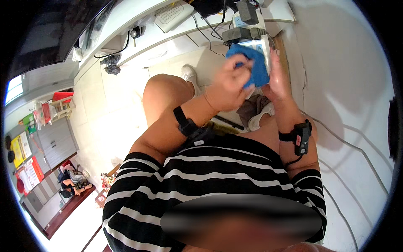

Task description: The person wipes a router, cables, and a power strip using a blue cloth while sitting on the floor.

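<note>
A white power strip [267,60] with blue sockets is held up in front of me. My right hand [278,75] grips its right side near the lower end. A blue cloth [259,67] is bunched in my left hand [234,80] and lies against the face of the strip, covering part of it. The left hand is blurred. Black plug-in adapters [247,12] and a second dark adapter [236,34] sit in the upper sockets, with black cables running off them.
A white desk [144,37] carries a vented white plastic device [174,14] and cables. A white wall [340,78] with loose cables [349,141] rises at right. Black crumpled plastic [111,64] hangs by the desk. Another person [74,186] is far off at lower left.
</note>
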`<state>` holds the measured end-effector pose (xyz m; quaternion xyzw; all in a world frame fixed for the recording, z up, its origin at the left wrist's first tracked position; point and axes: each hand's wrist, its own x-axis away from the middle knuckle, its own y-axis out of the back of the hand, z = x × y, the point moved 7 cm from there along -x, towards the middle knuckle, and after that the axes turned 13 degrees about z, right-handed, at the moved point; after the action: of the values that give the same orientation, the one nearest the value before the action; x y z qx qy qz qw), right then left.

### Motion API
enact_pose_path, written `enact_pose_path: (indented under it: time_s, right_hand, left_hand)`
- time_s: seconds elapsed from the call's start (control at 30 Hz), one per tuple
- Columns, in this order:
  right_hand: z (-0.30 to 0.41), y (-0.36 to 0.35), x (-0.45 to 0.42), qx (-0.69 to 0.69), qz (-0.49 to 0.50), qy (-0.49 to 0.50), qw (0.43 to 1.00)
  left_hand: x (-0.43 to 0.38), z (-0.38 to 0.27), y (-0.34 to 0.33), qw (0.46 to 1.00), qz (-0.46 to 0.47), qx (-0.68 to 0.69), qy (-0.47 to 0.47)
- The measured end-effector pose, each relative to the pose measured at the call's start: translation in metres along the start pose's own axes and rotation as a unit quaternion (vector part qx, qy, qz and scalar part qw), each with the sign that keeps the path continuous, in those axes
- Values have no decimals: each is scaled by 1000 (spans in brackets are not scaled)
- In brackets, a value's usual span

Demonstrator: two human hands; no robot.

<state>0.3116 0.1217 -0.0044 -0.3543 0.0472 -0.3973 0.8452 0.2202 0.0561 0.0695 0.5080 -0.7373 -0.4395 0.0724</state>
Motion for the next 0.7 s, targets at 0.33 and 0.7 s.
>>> enact_pose_path:
  time_s: [0.33,0.7]
  right_hand:
    - [0,5,2,-46,-13,15,999]
    - [7,18,1,-11,5,27,1000]
  left_hand:
    - [-8,-9,-9,999,34,7,-33]
    - [17,19,-15,948,8,280,153]
